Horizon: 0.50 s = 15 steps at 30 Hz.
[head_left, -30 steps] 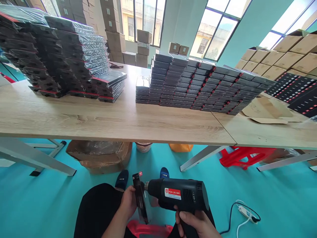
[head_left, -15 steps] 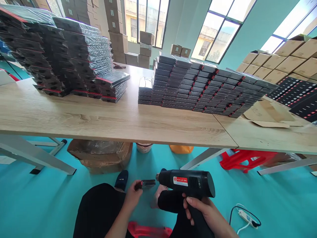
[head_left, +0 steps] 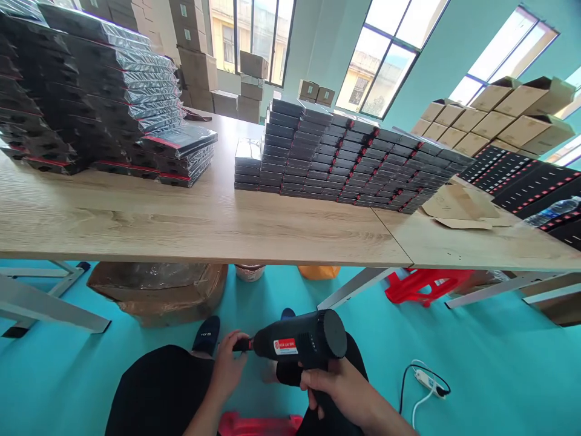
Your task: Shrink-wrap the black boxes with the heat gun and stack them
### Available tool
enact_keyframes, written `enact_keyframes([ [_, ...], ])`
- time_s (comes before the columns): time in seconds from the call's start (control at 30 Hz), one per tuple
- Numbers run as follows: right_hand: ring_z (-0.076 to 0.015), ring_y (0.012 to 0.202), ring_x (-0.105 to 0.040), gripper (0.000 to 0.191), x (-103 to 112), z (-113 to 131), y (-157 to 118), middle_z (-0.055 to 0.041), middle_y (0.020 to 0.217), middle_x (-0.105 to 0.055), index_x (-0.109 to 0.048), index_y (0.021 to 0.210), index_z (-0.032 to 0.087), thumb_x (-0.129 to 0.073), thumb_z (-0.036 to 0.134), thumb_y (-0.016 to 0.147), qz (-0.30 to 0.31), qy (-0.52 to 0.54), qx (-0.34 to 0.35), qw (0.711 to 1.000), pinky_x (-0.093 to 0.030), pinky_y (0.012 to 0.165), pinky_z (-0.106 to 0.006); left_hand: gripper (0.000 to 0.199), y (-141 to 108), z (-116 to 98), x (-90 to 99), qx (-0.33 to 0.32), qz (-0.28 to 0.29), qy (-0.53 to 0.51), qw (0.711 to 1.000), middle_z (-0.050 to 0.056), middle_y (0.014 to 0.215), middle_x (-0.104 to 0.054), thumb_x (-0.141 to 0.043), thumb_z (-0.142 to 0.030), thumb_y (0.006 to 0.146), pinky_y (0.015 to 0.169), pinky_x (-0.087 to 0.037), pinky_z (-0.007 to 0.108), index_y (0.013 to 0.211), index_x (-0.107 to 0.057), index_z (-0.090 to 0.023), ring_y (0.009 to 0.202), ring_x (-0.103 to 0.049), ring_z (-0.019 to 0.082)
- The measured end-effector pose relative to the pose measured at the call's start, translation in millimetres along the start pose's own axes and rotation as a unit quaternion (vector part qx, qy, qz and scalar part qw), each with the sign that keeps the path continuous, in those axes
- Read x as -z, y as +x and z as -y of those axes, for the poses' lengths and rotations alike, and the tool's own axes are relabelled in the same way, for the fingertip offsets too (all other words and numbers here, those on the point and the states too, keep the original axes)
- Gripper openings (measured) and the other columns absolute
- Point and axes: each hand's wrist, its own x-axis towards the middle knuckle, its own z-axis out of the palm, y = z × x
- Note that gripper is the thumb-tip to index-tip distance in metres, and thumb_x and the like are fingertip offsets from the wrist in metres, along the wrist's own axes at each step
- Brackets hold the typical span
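Observation:
My right hand [head_left: 338, 387] is wrapped round the grip of a black heat gun [head_left: 313, 339] with a red and white label. Its barrel points left, toward my left hand [head_left: 229, 363]. Between the fingers and thumb of that hand is a small black box [head_left: 241, 344] with a bit of red on it. The gun's nozzle end is close to the box and overlaps it in view, so most of the box is hidden. Whether they touch, I cannot tell. Both hands are low, above my lap and below the table's edge.
Stacks of film-wrapped black boxes [head_left: 104, 103] and a block of smaller black boxes [head_left: 345, 160] stand on the wooden table [head_left: 272, 233]. Below are a large carton [head_left: 158, 297], a table leg [head_left: 349, 290], a red stool [head_left: 426, 284] and a power strip [head_left: 429, 383] with cords.
The heat gun has moved left, its nozzle now overlapping the small black box. My left hand has turned, so less of the box shows. The whole view has shifted slightly rightward.

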Motion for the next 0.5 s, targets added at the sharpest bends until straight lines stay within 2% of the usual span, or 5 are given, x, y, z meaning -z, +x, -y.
enact_keyframes([
  [0.07, -0.0144, 0.054, -0.056, 0.026, 8, -3, 3, -0.0021, 0.069, -0.064, -0.066, 0.078, 0.015, -0.071, 0.038, 0.068, -0.054, 0.004, 0.013, 0.998, -0.045, 0.048, -0.029, 0.035, 0, 0, 1.1, 0.007, -0.005, -0.007, 1.000, 0.007, 0.102, -0.070, -0.068, 0.000, 0.047, 0.115, -0.033, 0.051, 0.072, -0.075, -0.024, 0.116, -0.060, 0.035],
  [0.13, -0.0140, 0.053, -0.056, 0.032, 18, -7, 4, -0.0031, 0.069, -0.065, -0.066, 0.082, 0.013, -0.071, 0.043, 0.070, -0.089, 0.016, -0.006, 0.996, -0.044, 0.047, -0.028, 0.037, 0, -2, 2.5, 0.023, -0.008, -0.023, 0.999, 0.007, 0.101, -0.070, -0.066, 0.001, 0.046, 0.114, -0.034, 0.050, 0.072, -0.075, -0.023, 0.113, -0.061, 0.034],
  [0.27, -0.0133, 0.052, -0.058, 0.037, 30, -11, 0, -0.0032, 0.070, -0.066, -0.067, 0.091, 0.012, -0.073, 0.043, 0.070, -0.057, 0.059, -0.025, 0.996, -0.043, 0.046, -0.026, 0.036, -1, -12, 2.1, 0.037, -0.018, -0.037, 0.998, 0.006, 0.094, -0.071, -0.066, 0.003, 0.045, 0.112, -0.037, 0.046, 0.068, -0.075, -0.023, 0.107, -0.062, 0.031],
  [0.37, -0.0129, 0.053, -0.057, 0.039, 27, -12, -3, -0.0029, 0.070, -0.066, -0.066, 0.094, 0.011, -0.074, 0.042, 0.071, -0.067, 0.057, -0.015, 0.996, -0.045, 0.048, -0.026, 0.036, -2, -15, -0.1, 0.030, -0.016, -0.026, 0.999, 0.007, 0.094, -0.071, -0.065, 0.003, 0.046, 0.111, -0.038, 0.046, 0.068, -0.076, -0.023, 0.106, -0.062, 0.031],
  [0.5, -0.0141, 0.056, -0.058, 0.039, 23, -15, -1, -0.0042, 0.073, -0.067, -0.066, 0.094, 0.011, -0.074, 0.041, 0.071, -0.048, 0.050, -0.016, 0.998, -0.045, 0.048, -0.026, 0.038, -2, -14, 0.8, 0.025, -0.011, -0.022, 0.999, 0.005, 0.095, -0.071, -0.065, 0.003, 0.045, 0.111, -0.037, 0.049, 0.068, -0.076, -0.024, 0.107, -0.062, 0.032],
])
